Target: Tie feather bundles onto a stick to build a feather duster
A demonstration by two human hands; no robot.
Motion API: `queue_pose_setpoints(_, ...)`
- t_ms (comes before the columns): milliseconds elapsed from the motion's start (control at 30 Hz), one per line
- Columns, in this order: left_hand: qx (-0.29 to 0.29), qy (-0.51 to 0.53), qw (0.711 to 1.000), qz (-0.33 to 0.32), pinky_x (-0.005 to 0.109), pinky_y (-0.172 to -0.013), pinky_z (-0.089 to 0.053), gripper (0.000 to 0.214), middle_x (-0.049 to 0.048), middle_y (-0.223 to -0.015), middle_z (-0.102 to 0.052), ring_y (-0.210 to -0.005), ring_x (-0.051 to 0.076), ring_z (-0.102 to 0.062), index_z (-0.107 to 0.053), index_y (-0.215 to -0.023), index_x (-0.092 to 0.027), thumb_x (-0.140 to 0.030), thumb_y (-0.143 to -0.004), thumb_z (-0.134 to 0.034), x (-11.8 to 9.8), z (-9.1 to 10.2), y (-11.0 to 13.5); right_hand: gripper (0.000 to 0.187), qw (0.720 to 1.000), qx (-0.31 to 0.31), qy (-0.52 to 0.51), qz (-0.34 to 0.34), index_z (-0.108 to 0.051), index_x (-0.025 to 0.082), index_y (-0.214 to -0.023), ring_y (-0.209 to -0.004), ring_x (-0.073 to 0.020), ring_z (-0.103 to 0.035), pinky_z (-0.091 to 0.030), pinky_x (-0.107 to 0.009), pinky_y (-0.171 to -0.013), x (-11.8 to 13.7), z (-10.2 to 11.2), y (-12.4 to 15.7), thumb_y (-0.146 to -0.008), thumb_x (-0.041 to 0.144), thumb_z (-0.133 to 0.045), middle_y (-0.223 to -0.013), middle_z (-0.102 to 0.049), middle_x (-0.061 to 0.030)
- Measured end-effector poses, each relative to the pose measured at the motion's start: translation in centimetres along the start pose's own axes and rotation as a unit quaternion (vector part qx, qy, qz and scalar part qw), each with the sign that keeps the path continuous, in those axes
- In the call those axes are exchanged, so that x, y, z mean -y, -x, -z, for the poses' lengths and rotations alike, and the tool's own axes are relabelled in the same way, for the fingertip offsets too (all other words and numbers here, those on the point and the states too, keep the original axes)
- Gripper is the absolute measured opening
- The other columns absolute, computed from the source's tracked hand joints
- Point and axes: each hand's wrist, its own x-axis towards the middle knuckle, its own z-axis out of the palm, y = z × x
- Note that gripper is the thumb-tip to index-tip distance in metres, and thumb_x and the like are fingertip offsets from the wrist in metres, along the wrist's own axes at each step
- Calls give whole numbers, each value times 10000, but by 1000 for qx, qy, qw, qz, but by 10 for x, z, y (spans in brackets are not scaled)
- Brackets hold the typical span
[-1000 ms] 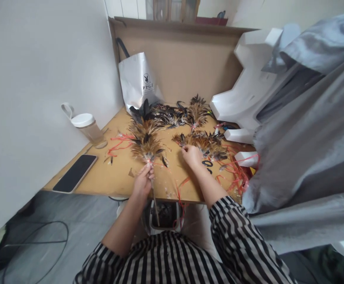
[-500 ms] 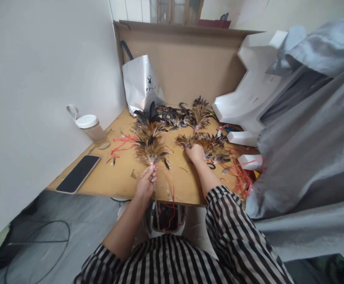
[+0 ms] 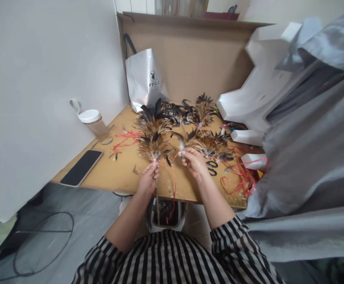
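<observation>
My left hand (image 3: 149, 178) is closed round the thin stick of a feather duster (image 3: 154, 136), just under its brown and black feathers. Pink string (image 3: 174, 189) hangs from the binding there, and the stick runs down past the table edge. Pinched between the fingertips of my right hand (image 3: 193, 161) is the tied base of a small feather bunch (image 3: 188, 139), its tips pointing up and away. Behind that hand lies a row of more feather bunches (image 3: 216, 144). Black scissors handles (image 3: 212, 167) show beside my right wrist.
A phone (image 3: 81, 167) and a lidded cup (image 3: 93, 122) stand at the left. Tangled pink string (image 3: 243, 177) lies at the right edge by grey cloth (image 3: 308, 157). A silver bag (image 3: 142, 79) leans at the back; a lined bin (image 3: 166, 217) sits below the table edge.
My right hand has picked a small feather bunch out of the row and brought it left, near the duster. The scissors handles are now more exposed. My left hand keeps its hold.
</observation>
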Motion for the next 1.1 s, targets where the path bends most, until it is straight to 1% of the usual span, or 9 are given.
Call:
queue_pose_setpoints(67,-1,-6,1000,-5,119,-378,-233,200,-3,-634,-536,-489,17,-409,-617,-710,-100,-171,-575,-746,0,-1,1,262,1000,30,10,-3,-556,167,-636,-448,-61,-455,-283,-173,-400,-4,-15,7,-530,295,-758,-568,-603,30)
queue_pose_setpoints(167,0,-19,1000,-13,128,-381,-231,209,-9,-621,-540,-475,15,-400,-632,-729,-102,-185,-576,-747,1,-2,1,238,998,50,37,-8,-596,156,-604,-444,-58,-438,-304,-188,-429,-17,-33,12,-522,302,-765,-511,-569,40)
queue_pose_setpoints(300,-5,-15,1000,-10,139,-396,-240,204,-17,-606,-538,-474,19,-411,-637,-745,-111,-186,-584,-739,2,-2,0,232,996,59,56,-18,-629,161,-592,-490,-80,-487,-379,-221,-532,-38,-44,9,-483,298,-781,-530,-594,35)
queue_pose_setpoints(400,9,-1,1000,-11,141,-405,-250,179,-20,-597,-525,-479,21,-414,-627,-713,-108,-161,-579,-733,2,-2,0,232,995,63,70,-19,-643,162,-603,-556,-103,-535,-413,-247,-626,-48,-45,3,-478,301,-781,-576,-626,21)
queue_pose_setpoints(533,12,4,1000,-12,144,-406,-261,177,-16,-608,-522,-488,27,-424,-626,-722,-103,-142,-576,-718,2,-1,-1,224,993,72,92,-19,-647,159,-602,-565,-103,-541,-414,-251,-655,-54,-44,-3,-488,307,-771,-580,-631,21)
queue_pose_setpoints(800,14,-12,1000,-26,157,-410,-255,145,-13,-578,-509,-488,39,-427,-606,-693,-99,-163,-599,-696,4,-1,-1,232,994,74,74,-24,-621,159,-581,-528,-97,-541,-419,-247,-627,-60,-45,-5,-472,294,-776,-542,-624,29)
queue_pose_setpoints(900,3,-18,999,-32,165,-417,-263,146,-13,-574,-514,-494,45,-438,-602,-684,-99,-173,-601,-697,4,-2,-1,247,994,79,65,-26,-611,161,-596,-523,-101,-552,-430,-250,-625,-61,-44,-4,-475,295,-779,-541,-631,28)
queue_pose_setpoints(1033,-24,-12,999,-40,174,-432,-283,196,0,-629,-543,-521,53,-460,-606,-713,-104,-261,-638,-698,5,-4,2,268,995,80,55,-34,-592,164,-607,-495,-98,-550,-426,-239,-574,-61,-45,-3,-478,302,-781,-538,-637,27)
queue_pose_setpoints(1100,-15,-25,998,-50,170,-438,-285,223,-4,-619,-533,-521,50,-447,-614,-729,-103,-293,-649,-699,6,-5,3,274,995,81,50,-37,-582,165,-609,-470,-93,-538,-410,-228,-531,-62,-45,-2,-487,312,-778,-528,-631,29)
